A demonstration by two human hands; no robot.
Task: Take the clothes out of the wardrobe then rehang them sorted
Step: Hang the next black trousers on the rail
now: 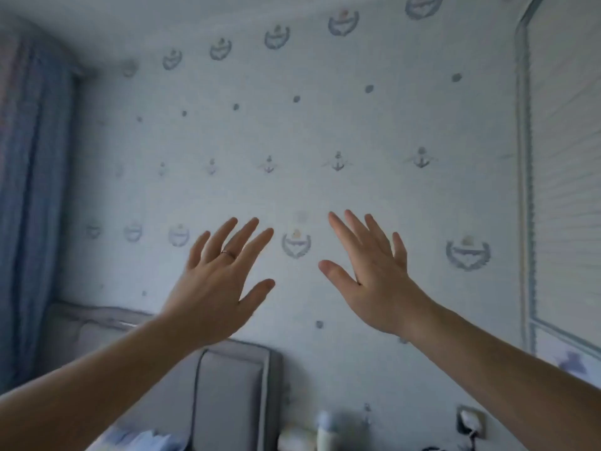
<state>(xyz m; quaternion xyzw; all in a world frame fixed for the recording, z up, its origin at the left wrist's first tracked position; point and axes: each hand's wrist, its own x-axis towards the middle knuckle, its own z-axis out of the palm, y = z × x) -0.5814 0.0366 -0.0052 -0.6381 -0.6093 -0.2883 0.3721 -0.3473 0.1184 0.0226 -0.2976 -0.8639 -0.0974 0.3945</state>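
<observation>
The left hand (214,288) is reaching up and forward with its back to the camera, fingers straight and spread, holding nothing; a thin ring (228,253) is showing on one finger. The right hand (374,281) is doing the same just beside it, fingers fanned, thumb out, nothing in it. Neither is touching anything that can be made out; both are hanging in the air in front of the wall (292,131).

No clothes are showing anywhere in view, so the task's things are lying outside the picture. A slatted panel (566,157) in a pale frame is running down the right edge; it may be the wardrobe door, but I cannot tell. Judging from the task alone, the garments are likely going to be soft, light and limp, sliding easily off a hanger, so taking each by the hanger's hook or neck, with the other hand gathering the cloth beneath, is looking the safest hold.

The wall is wearing pale wallpaper with rows of small anchors and crests. A grey padded headboard (227,385) is standing against it below the left forearm, and a blue curtain (29,190) is hanging at the far left. Low on the right a wall socket (471,421) is carrying a plug, with some blurred pale objects beside it.
</observation>
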